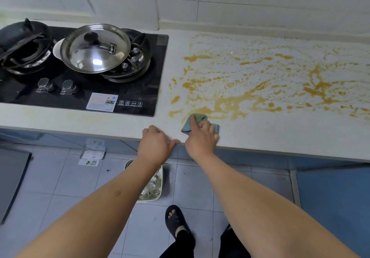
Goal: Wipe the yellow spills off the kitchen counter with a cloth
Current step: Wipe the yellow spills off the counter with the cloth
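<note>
Cloth (201,122): small, teal, folded, lying on the white counter (280,135) near its front edge, its far end touching the nearest yellow spills (230,99). Right hand (201,137) on top of it, index finger extended along the cloth, other fingers curled over it, pinning it down. Left hand (155,143) rests at the counter edge just left of the cloth, fingers loosely curled, holding nothing. Spill field runs from just right of the black hob (80,73) across to the frame's right margin and back toward the wall; almost all of it unwiped. Pot lid (96,48) sits on the hob; bin (152,183) on the floor below. Risks, as judged: cloth is small against this area, so it would likely saturate and smear liquid rather than lift it; strokes toward the hob could push residue under its edge; strokes toward the front could drip onto the floor.
</note>
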Tool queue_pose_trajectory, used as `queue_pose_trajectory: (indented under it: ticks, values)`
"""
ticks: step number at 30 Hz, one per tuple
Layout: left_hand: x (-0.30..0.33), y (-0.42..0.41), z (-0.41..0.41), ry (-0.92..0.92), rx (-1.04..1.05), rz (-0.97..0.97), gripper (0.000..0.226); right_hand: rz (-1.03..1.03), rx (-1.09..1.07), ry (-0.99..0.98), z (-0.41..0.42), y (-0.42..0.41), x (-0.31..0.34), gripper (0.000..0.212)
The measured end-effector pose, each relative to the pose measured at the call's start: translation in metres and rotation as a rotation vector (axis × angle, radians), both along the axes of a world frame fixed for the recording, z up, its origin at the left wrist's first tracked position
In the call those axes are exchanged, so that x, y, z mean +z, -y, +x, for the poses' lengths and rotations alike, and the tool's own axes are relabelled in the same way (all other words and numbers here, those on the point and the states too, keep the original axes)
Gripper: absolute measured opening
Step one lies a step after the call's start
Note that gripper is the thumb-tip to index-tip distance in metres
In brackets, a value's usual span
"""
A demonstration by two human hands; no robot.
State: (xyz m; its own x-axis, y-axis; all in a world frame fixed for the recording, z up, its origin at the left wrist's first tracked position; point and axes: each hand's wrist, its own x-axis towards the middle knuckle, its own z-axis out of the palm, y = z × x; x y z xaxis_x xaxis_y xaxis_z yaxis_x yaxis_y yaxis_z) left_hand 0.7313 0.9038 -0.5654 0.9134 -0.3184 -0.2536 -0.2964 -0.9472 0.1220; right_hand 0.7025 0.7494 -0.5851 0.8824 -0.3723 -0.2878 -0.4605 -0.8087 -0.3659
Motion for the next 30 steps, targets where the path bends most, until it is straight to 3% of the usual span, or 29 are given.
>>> queue_pose_trajectory:
  ticks: [4, 8, 12, 15, 17, 19, 22, 27, 30]
  values:
    - [0.005, 0.005, 0.006, -0.021, 0.016, 0.114, 0.071, 0.034, 0.222, 0.033, -0.006, 0.013, 0.0, 0.075]
    - [0.012, 0.015, 0.01, -0.065, 0.018, 0.166, 0.056, 0.117, 0.314, 0.1, -0.028, 0.061, -0.005, 0.062]
    - [0.014, 0.021, 0.014, -0.111, 0.062, 0.163, 0.06, 0.065, 0.117, 0.143, -0.068, 0.127, -0.011, 0.062]
    - [0.019, 0.02, 0.015, -0.081, 0.051, 0.179, 0.061, 0.012, -0.154, 0.144, -0.089, 0.172, -0.008, 0.062]
    - [0.019, 0.019, 0.011, -0.065, 0.043, 0.172, 0.064, 0.021, -0.38, 0.138, -0.092, 0.186, -0.003, 0.06]
    - [0.015, 0.016, 0.008, -0.058, 0.051, 0.153, 0.069, 0.02, -0.474, 0.116, -0.085, 0.176, -0.002, 0.059]
    - [0.018, 0.014, 0.005, -0.047, 0.041, 0.128, 0.063, -0.018, -0.314, 0.098, -0.067, 0.127, -0.003, 0.062]
    - [0.015, -0.005, 0.012, -0.078, 0.01, 0.05, 0.027, 0.005, 0.0, 0.065, -0.023, 0.023, -0.002, 0.072]
    - [0.017, -0.012, 0.013, -0.104, -0.022, 0.022, 0.027, 0.024, 0.221, 0.064, -0.003, -0.025, 0.001, 0.073]
